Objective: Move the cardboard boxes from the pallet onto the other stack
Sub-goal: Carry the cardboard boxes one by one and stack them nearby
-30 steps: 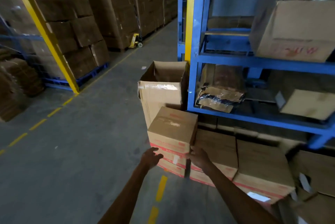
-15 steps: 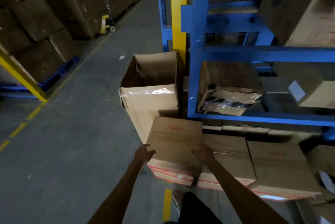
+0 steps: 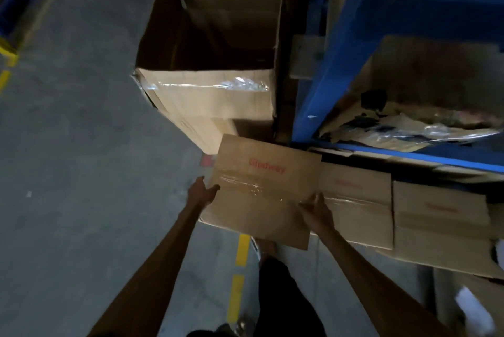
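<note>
Box (image 3: 261, 194), pulled nearer, sits between left hand (image 3: 201, 192) and right hand (image 3: 317, 212).

The light is dim and flat, with a brownish tone; its source cannot be told. The grey floor (image 3: 68, 145) is evenly lit and grainy. The tape (image 3: 218, 85) on the open carton (image 3: 218, 107) gives a bright white glare, and the plastic wrap (image 3: 425, 129) shines too. The inside of the carton is in deep shadow. The blue rack (image 3: 313, 77) is smeared by motion blur. The red print on the cardboard box (image 3: 261, 200) is soft. The forearms (image 3: 169, 249) look very dark. Straight lines bend near the edges.
</note>
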{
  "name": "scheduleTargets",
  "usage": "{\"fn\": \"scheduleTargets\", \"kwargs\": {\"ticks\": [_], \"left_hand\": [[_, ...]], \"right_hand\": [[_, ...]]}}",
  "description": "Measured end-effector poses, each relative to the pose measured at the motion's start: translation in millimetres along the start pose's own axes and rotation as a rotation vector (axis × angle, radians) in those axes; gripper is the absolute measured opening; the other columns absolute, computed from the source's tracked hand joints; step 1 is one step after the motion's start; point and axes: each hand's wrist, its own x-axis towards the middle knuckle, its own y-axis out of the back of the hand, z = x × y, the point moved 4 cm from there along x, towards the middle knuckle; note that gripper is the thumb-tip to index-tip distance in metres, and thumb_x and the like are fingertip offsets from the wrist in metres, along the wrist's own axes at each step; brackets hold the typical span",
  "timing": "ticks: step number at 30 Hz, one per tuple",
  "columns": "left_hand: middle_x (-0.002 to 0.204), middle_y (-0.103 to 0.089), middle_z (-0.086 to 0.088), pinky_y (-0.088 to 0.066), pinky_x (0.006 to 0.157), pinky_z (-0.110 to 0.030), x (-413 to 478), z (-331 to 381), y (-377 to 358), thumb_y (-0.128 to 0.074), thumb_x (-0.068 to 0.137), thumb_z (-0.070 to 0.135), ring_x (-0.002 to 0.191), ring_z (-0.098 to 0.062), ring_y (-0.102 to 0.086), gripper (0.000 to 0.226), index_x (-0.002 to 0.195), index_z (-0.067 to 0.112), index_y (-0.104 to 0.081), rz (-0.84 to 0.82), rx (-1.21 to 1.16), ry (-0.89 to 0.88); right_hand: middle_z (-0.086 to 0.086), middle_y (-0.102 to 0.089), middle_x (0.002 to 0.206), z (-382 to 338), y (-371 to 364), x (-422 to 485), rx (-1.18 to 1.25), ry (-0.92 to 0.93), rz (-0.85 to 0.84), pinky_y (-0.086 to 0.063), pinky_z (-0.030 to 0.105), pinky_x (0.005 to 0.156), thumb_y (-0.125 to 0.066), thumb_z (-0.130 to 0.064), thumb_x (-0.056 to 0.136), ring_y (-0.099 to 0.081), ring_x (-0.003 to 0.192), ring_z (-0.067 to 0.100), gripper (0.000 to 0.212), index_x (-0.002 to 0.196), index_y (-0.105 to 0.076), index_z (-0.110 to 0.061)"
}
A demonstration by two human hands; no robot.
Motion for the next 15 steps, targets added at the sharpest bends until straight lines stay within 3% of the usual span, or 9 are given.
{"fn": "scheduleTargets", "kwargs": {"ticks": [2,5,9,15], "left_hand": [[0.151,-0.038,-0.018,-0.031,0.111,-0.035,29.6,-1.9,-10.8,-0.059,0.091,0.047,0.138,-0.032,-0.039,0.077,0.148,0.003,-0.031,-0.020,-0.041,0.021],[0.135,-0.056,-0.017,-0.042,0.101,-0.039,55.5,-9.7,-26.2,-0.056,0.078,0.073,0.122,-0.034,-0.055,0.089,0.136,0.006,-0.048,-0.053,-0.048,0.038],[0.136,-0.054,-0.019,-0.039,0.101,-0.036,51.3,-9.2,-38.7,-0.065,0.088,0.042,0.126,-0.034,-0.051,0.068,0.138,0.002,-0.044,0.014,-0.034,0.006],[0.140,-0.050,-0.021,-0.037,0.104,-0.035,7.4,-17.7,-40.8,-0.068,0.088,0.033,0.130,-0.035,-0.047,0.070,0.142,-0.002,-0.038,0.052,-0.019,-0.036]], "right_hand": [[0.009,-0.057,0.137,1.4,-11.3,20.2,0.045,-0.047,0.009,-0.048,0.042,0.098,-0.062,-0.056,0.086,-0.056,0.121,0.035,0.085,0.149,-0.025,-0.014],[0.011,-0.056,0.138,2.6,-19.1,32.2,0.100,-0.092,0.061,-0.045,0.041,0.102,-0.062,-0.052,0.087,-0.054,0.123,0.037,0.080,0.149,-0.027,-0.014],[0.014,-0.055,0.138,9.3,-24.1,34.9,0.115,-0.128,0.115,-0.045,0.043,0.102,-0.065,-0.039,0.089,-0.053,0.124,0.038,0.075,0.150,-0.028,-0.015],[0.016,-0.060,0.131,18.4,-10.7,2.9,0.115,-0.063,0.171,-0.046,0.042,0.101,-0.066,-0.032,0.089,-0.056,0.120,0.039,0.072,0.148,-0.031,-0.012]]}}
